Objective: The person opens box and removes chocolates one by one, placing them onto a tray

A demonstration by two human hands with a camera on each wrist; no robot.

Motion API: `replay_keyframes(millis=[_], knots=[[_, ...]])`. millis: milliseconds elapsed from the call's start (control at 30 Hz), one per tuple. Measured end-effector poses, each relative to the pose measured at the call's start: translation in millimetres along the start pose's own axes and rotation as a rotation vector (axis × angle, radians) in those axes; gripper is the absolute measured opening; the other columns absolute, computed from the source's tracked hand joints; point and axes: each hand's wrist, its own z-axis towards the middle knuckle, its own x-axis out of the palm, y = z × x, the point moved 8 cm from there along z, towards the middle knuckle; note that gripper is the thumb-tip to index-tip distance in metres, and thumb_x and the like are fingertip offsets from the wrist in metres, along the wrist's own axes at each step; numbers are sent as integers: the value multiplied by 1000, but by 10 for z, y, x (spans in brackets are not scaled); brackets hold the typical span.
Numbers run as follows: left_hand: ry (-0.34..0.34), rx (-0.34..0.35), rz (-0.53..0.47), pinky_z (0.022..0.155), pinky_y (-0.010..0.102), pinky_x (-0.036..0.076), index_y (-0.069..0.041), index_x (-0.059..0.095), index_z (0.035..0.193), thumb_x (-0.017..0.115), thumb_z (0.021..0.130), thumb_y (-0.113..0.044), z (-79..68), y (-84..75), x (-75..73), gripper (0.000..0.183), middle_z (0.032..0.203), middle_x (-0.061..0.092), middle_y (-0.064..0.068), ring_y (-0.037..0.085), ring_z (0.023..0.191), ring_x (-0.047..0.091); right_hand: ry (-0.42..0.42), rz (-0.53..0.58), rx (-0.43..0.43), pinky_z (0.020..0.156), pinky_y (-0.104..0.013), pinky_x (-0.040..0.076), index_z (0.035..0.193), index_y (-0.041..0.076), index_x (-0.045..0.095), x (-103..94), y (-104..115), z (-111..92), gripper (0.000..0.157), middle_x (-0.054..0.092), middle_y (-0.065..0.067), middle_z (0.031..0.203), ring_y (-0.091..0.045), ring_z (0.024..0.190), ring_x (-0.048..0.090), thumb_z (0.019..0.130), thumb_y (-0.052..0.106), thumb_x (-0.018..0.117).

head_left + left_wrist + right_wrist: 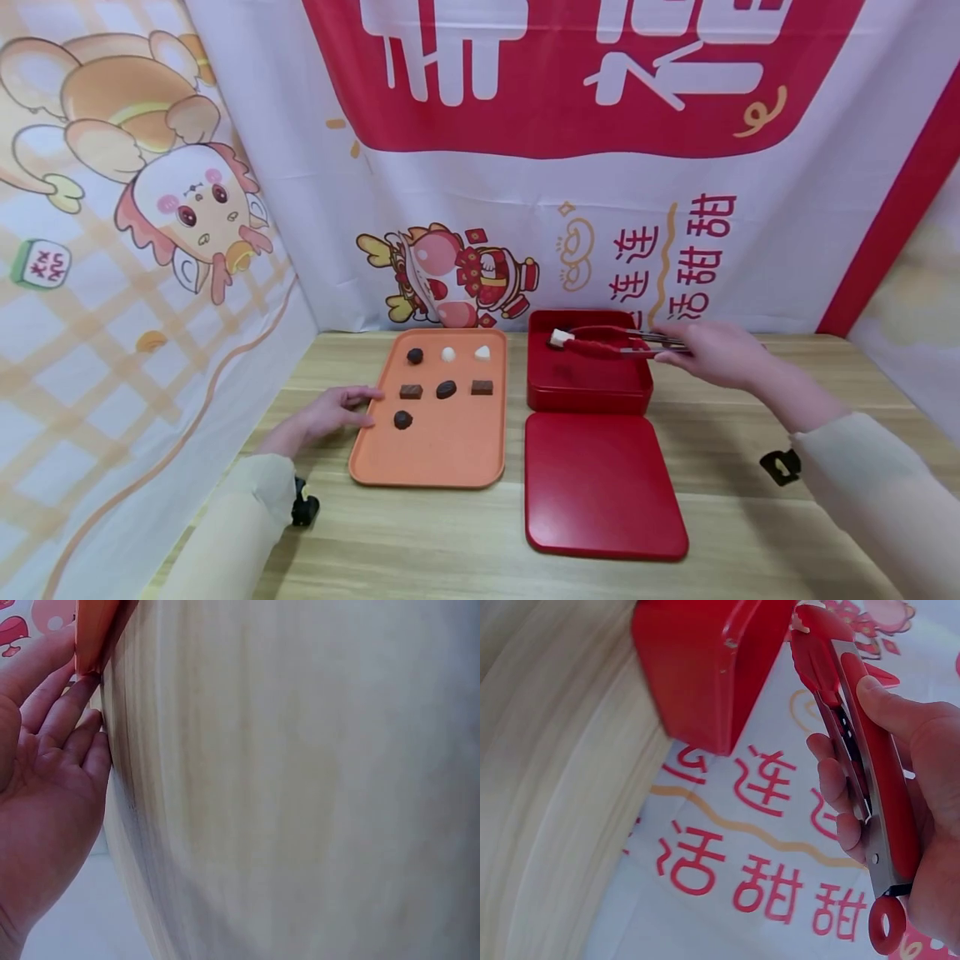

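Note:
My right hand (712, 353) grips red-and-steel tongs (874, 757). Their red tips pinch a small white cube-like piece (560, 337), which looks like white chocolate, above the open red box (588, 400). On the left, my left hand (333, 412) touches the side of an orange tray (450, 458), thumb and fingers spread and fairly straight at its rim. Chocolates stand on the tray in rows: dark round ones (402, 419), white ones (448, 354), brown rectangular ones (482, 387) and a dark oval (446, 389). The box's inside is partly hidden by the tongs.
The red lid (603, 483) lies flat on the wooden table (442, 542), right in front of the box. Printed cloth (622, 183) hangs behind the table and along its left side (150, 333). Black wrist mounts (303, 504) sit at both sleeves.

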Motion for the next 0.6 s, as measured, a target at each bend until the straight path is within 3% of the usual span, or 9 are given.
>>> replay_keyframes(millis=[333, 600], knots=[[2, 5, 2, 113, 55, 21, 1, 55, 134, 75, 85, -11, 8, -27, -12, 54, 147, 38, 26, 43, 139, 26, -21, 0, -1, 80, -51, 54, 130, 3, 61, -93, 220, -15, 50, 69, -12, 108, -27, 95, 67, 90, 33, 70], [3, 21, 23, 112, 56, 20, 1, 56, 133, 75, 84, -12, 27, 19, -9, 54, 147, 39, 26, 44, 139, 26, -82, -41, -85, 80, -48, 55, 127, 2, 63, -135, 499, 35, 51, 69, -14, 107, -28, 92, 66, 87, 30, 73]])
